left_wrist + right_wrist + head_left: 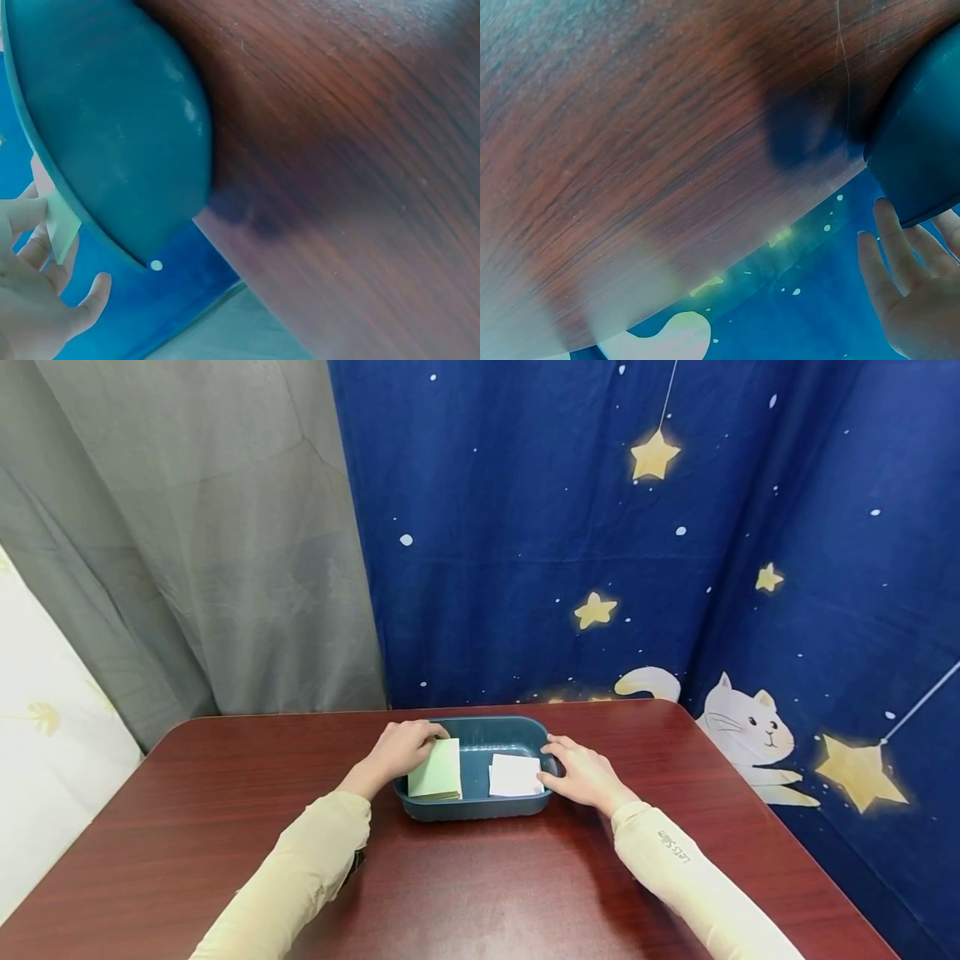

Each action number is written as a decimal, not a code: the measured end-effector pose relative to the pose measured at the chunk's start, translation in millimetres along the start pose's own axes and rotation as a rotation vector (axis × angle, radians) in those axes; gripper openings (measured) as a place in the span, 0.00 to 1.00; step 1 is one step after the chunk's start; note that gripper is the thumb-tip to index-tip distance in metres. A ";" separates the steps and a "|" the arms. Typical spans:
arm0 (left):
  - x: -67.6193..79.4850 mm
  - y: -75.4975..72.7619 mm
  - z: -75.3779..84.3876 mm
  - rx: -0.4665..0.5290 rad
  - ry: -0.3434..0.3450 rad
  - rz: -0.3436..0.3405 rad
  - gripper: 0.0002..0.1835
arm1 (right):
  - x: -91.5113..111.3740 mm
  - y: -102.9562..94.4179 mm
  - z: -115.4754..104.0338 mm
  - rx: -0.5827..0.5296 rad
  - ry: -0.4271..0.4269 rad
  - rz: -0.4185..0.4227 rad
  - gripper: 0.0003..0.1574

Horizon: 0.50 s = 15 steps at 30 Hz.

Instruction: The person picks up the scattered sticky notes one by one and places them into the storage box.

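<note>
A dark teal plastic basin stands near the table's far edge. At its left side my left hand pinches a pale green paper stack; in the left wrist view, the green stack shows between the thumb and fingers above the rim. My right hand is at the basin's right rim, its thumb reaching inside by the edge of a white paper stack. Seen from the right wrist, the right hand's fingers are spread and fairly straight beside the basin wall. Whether the thumb touches the white paper is unclear.
The dark red wood-grain table stretches out around the basin. Behind it hang a grey curtain and a blue curtain with stars and a white cat, close to the table's far edge.
</note>
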<state>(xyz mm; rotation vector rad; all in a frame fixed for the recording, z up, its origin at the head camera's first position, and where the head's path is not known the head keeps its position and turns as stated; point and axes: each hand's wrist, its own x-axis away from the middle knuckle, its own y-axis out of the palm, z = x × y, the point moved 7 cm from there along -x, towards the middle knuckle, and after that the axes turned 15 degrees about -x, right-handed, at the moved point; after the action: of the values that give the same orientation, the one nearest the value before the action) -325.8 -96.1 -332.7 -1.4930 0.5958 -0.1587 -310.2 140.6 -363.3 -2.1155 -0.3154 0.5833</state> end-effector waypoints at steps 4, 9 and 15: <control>-0.6 8.6 -3.3 -0.008 -0.023 -0.044 0.13 | 0.2 0.8 0.2 -0.006 0.003 -0.005 0.30; -2.6 18.5 -10.5 -0.046 -0.057 -0.072 0.13 | -0.5 0.1 1.0 -0.002 0.005 -0.003 0.30; -0.9 29.2 -16.3 -0.079 -0.078 -0.083 0.13 | -0.1 -0.1 0.0 0.000 0.005 -0.003 0.30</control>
<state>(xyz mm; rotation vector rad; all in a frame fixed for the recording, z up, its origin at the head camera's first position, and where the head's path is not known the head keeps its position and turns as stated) -341.7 -107.2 -359.9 -1.5940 0.4824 -0.1425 -310.3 140.7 -363.2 -2.1157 -0.3164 0.5764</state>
